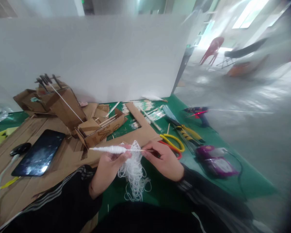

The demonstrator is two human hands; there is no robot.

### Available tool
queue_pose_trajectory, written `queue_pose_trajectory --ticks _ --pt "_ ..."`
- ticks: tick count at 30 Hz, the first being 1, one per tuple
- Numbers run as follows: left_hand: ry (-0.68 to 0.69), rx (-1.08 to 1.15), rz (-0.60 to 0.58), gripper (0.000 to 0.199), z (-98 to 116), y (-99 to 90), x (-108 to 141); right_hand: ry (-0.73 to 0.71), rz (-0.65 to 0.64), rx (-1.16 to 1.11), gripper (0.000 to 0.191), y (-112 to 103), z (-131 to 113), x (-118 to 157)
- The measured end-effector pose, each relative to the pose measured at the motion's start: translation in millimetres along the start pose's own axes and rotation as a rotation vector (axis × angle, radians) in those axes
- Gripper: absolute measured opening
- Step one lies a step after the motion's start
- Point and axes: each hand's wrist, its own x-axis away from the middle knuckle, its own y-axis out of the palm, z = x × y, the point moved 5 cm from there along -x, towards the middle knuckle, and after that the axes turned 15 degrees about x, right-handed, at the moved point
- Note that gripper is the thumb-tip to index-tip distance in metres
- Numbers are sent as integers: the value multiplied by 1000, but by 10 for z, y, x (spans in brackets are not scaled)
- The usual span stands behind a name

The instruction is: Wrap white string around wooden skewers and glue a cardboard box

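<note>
While stick [121,149] lies near-horizontal at lower centre of frame, long axis left-right, both hands grasp it. Left hand [109,165] clenched round middle, just right of white thread winding [109,149]; bare wound tip juts left. Right hand [165,160] pinches thin right end. Loose thread tangle [134,171] hangs between hands, over green bench [232,181]. Yellow scissors [173,142] just beyond right hand.

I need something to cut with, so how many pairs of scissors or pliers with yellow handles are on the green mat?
2: yellow scissors just beyond the right hand, and yellow-and-black pliers behind them. Others may be hidden in the clutter.
</note>
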Motion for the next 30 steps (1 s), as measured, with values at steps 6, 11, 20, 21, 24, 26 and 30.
queue_pose_trajectory --ticks 6,11,20,21,24,26,30 --pt "14 18 -7 27 22 5 -17 -50 -101 5 31 37 -45 6" --pt "0 -14 1 29 34 25 6 0 -9 -4 18 2 -12 1" --pt "-4 -16 -8 25 25 15 19 19 -55 -33 24 28 22 8" --pt "4 -17 -9 25 22 8 16 2 -76 -23 27 37 16 8" --pt "9 -14 -20 25 8 2 13 -21 -82 6 30 53 3 9" --pt "2 -19 -24 26 -1 5 12 2 -39 1 23 52 6 15" --pt "21 -40 -22 26 -5 -2 -1 42 -1 -21 19 58 4 32"
